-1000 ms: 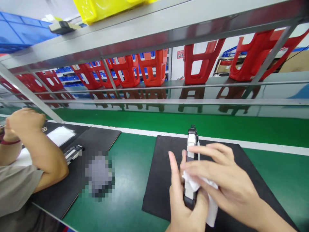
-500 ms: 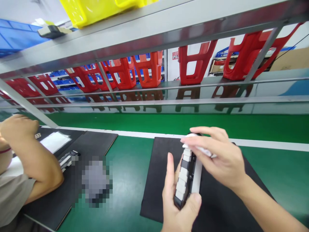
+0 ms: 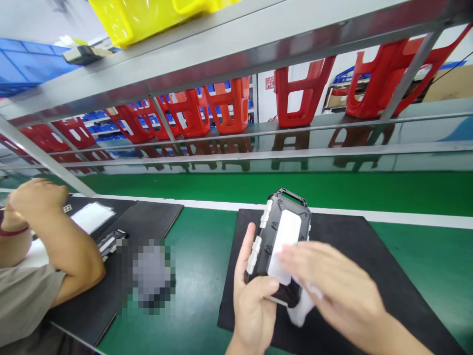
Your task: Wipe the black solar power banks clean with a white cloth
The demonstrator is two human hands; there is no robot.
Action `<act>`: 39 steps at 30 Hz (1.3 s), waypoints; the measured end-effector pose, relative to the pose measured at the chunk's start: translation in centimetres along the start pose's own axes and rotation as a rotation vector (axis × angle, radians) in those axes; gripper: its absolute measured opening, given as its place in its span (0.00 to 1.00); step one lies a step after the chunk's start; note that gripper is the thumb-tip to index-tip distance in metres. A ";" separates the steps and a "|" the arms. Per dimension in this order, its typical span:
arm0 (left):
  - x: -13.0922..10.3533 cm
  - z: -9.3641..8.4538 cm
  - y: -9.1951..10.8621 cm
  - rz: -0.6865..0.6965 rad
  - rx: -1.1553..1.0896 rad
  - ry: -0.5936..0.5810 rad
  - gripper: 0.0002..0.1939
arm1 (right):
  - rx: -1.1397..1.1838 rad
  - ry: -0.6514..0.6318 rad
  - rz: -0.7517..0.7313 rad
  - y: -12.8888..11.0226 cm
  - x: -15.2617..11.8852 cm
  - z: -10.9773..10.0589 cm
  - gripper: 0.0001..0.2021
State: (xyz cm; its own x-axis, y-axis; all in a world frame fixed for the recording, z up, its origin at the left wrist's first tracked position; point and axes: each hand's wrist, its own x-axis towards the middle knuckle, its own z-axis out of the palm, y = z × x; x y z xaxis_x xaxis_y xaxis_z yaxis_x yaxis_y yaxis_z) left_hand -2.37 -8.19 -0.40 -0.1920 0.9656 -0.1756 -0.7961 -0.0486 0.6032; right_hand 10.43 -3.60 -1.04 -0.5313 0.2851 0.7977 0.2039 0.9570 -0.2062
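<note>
My left hand [image 3: 254, 296] grips a small black hard case [image 3: 266, 236] by its lower left side, thumb over the near edge. The case has pale grey latches along its sides, a carry loop at the far end and a blank white panel on the face turned up. Over the lower part of that panel lies my right hand [image 3: 336, 286], blurred by motion, with a white cloth [image 3: 301, 308] bunched under its fingers and hanging past the case's near end. Beneath both hands is a black mat [image 3: 343, 241].
To the left, a co-worker's bent arm [image 3: 74, 241] rests over another dark mat [image 3: 148, 222] with a similar case [image 3: 113, 241]. A pixelated patch covers something between us. Overhead runs a metal shelf beam [image 3: 221, 59] bearing a yellow bin [image 3: 148, 19]. Red stools [image 3: 229, 108] stand upturned behind.
The case has turned from its latched edge to show its flat face with the white panel. My right hand has moved from the far end down to the lower face with the cloth.
</note>
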 end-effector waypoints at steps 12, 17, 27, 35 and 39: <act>0.6 -0.4 -0.4 0.036 -0.027 -0.102 0.37 | -0.179 0.123 0.039 0.1 2.1 1.1 0.24; 0.8 -0.6 0.3 -0.011 -0.058 -0.040 0.39 | -0.037 0.000 -0.016 -1.1 -0.9 2.0 0.24; 2.0 0.2 0.7 -0.159 -0.372 0.086 0.38 | -0.049 0.194 0.223 -0.3 -2.3 -0.6 0.21; 2.8 0.3 0.8 -0.275 -0.511 0.169 0.30 | 0.285 0.386 0.858 0.5 -4.2 0.7 0.08; 3.0 1.0 0.0 -0.190 -0.415 0.221 0.29 | 0.809 0.248 1.209 -0.3 -2.9 1.3 0.15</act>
State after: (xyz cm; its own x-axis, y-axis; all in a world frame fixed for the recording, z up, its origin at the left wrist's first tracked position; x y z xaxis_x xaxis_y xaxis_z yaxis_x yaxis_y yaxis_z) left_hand -2.34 -5.05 -0.13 -0.1028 0.8920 -0.4402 -0.9812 -0.0183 0.1920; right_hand 10.88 -4.68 -4.00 -0.2083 0.9777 -0.0280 -0.1381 -0.0578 -0.9887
